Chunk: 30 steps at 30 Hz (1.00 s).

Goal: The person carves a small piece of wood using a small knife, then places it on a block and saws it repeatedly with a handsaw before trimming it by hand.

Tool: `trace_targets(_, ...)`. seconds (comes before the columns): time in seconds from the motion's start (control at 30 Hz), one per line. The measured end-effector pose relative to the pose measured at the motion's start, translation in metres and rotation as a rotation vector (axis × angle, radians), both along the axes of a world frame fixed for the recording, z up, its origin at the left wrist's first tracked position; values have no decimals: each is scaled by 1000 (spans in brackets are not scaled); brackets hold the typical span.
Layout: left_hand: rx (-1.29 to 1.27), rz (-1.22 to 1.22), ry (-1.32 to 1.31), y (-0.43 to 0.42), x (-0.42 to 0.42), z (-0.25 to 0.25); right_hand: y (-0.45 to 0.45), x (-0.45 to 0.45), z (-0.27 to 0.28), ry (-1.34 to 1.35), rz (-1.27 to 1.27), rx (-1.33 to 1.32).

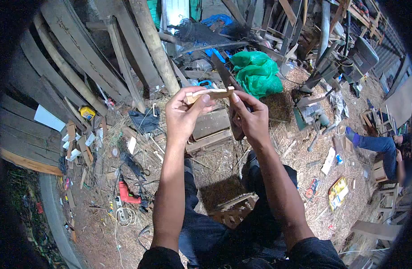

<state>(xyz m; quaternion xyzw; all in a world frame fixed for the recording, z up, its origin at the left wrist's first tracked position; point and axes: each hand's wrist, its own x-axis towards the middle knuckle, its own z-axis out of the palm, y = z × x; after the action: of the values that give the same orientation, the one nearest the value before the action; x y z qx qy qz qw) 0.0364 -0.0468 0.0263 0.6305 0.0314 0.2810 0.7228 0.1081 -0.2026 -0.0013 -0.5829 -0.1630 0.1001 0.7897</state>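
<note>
My left hand (184, 112) is closed on a small pale wooden piece (210, 94) with raised, notched ends, thumb along its near side. At the piece's right end, the thumb and fingertips of my right hand (251, 115) pinch it. A dark, saw-like blade (222, 71) slants up from behind my right hand. Its lower dark part shows below the fingers, and whether the palm grips it is hidden. Beneath the hands stands a low wooden block (211, 124) on the shavings-covered ground.
A green plastic bag (257, 74) lies beyond my right hand. On the left are a red power drill (127, 192), a power strip (123, 216) and leaning planks (80, 54). A machine (313, 114) stands right. Another person's leg (371, 145) shows at far right.
</note>
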Motion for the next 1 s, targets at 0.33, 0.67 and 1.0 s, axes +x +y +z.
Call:
trace_targets(0.33,51,19,145,5,-1,-3,-4,0,2,18,24,-7)
trace_targets(0.67,681,23,271,13,3,-25,-7,11,-11,-232,-9,-241)
trace_targets(1.0,1302,280,551,45,65,-239,-47,19,-65,-162,-407,-452)
